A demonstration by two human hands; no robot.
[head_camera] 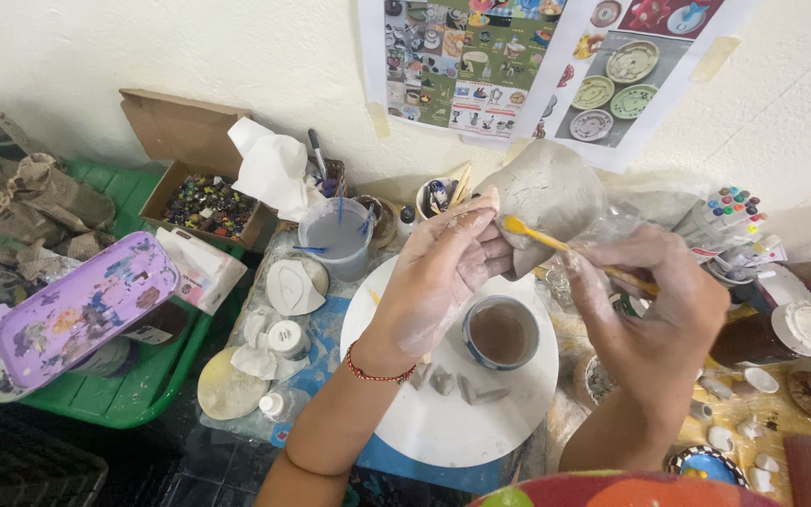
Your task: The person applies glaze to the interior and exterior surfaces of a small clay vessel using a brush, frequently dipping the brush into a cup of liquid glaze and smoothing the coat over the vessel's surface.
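Clay piece (548, 192) against left fingers (481, 246), brush-tip (512, 225) touching.

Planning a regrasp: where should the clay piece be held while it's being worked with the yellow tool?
Probably at its lower left edge, coming from the left, as the left hand does now. The clay piece is a rounded, bulging lump raised above the white turntable; its right face is taken by the yellow tool in the right hand.

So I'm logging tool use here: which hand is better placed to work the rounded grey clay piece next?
Likely the right hand: it holds the yellow tool with its tip on the grey clay piece, while the left hand steadies it.
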